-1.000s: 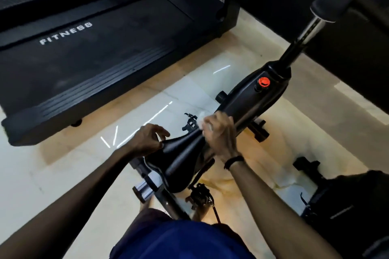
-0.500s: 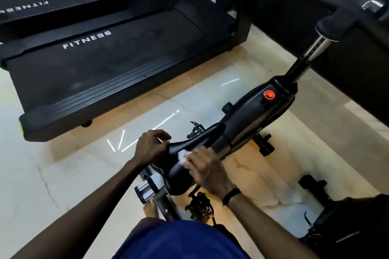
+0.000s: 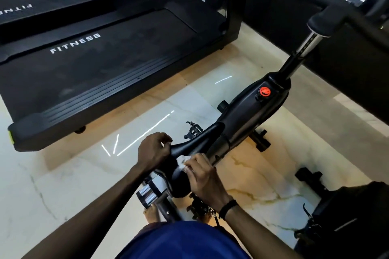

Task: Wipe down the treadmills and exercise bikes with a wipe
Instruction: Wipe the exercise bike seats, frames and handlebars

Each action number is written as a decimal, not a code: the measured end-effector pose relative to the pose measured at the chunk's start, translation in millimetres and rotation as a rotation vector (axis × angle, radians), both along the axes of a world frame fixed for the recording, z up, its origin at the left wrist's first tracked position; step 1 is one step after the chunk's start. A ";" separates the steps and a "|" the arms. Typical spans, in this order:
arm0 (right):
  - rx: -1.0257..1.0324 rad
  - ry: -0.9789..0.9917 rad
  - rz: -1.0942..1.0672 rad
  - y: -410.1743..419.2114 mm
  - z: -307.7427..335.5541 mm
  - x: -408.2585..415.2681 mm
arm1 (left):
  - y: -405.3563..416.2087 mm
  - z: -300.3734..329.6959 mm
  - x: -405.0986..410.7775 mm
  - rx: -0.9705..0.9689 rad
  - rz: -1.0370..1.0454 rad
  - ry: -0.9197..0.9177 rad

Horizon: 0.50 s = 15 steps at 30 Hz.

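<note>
From the head camera I look down on the black upright exercise bike (image 3: 248,115), its glossy black moulded saddle (image 3: 189,153) directly under my arms. My right hand (image 3: 203,175) has its fingers curled round a crumpled white wipe (image 3: 181,161) and presses it onto the right flank of the saddle, about mid-length. My left hand (image 3: 152,151) is curled over the saddle's left edge, gripping it to hold it steady. The black treadmill with white FITNESS lettering on its deck (image 3: 101,57) sits well apart across the pale polished marble floor (image 3: 63,185); I judge it is not yet being wiped.

I see a few risks. The wipe is bunched small, so little of it meets the saddle, and I could leave streaks or miss the nose and underside. If my left hand loosens, the saddle may swivel under the sideways push. The black cage pedal (image 3: 194,129) and the chrome-ended seat clamp (image 3: 150,190) lie just beside my hands, so a slipped stroke could knock my knuckles there. The red round resistance knob (image 3: 264,91) further up the frame could be bumped later.

Compared with a second ago, my right hand has drawn the wipe back from the saddle's nose toward the wider rear, and my view has lifted to show more treadmill and handlebar.
</note>
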State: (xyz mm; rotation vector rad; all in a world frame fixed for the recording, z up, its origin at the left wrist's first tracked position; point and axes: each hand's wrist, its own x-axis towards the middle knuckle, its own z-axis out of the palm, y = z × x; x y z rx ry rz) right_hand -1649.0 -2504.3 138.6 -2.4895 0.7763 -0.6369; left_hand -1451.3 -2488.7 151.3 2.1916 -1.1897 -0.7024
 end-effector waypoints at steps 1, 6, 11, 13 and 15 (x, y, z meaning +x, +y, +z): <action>0.009 0.011 0.040 -4.5 1.7 -1.6 | -0.5 -0.6 -1.0 -0.002 0.000 -0.015; 0.066 0.023 -0.265 -83.8 0.4 -14.0 | -0.4 -3.2 -3.7 0.017 -0.008 -0.068; 0.403 -0.027 -0.604 -151.0 22.2 -10.7 | 0.1 -2.2 -4.9 0.023 -0.027 -0.099; 0.605 -0.082 -0.659 -163.5 19.6 -11.8 | 0.1 -3.1 -5.4 0.026 -0.037 -0.106; 0.777 -0.176 -0.728 -164.1 12.5 -14.5 | 0.2 -2.9 -6.1 0.031 -0.030 -0.110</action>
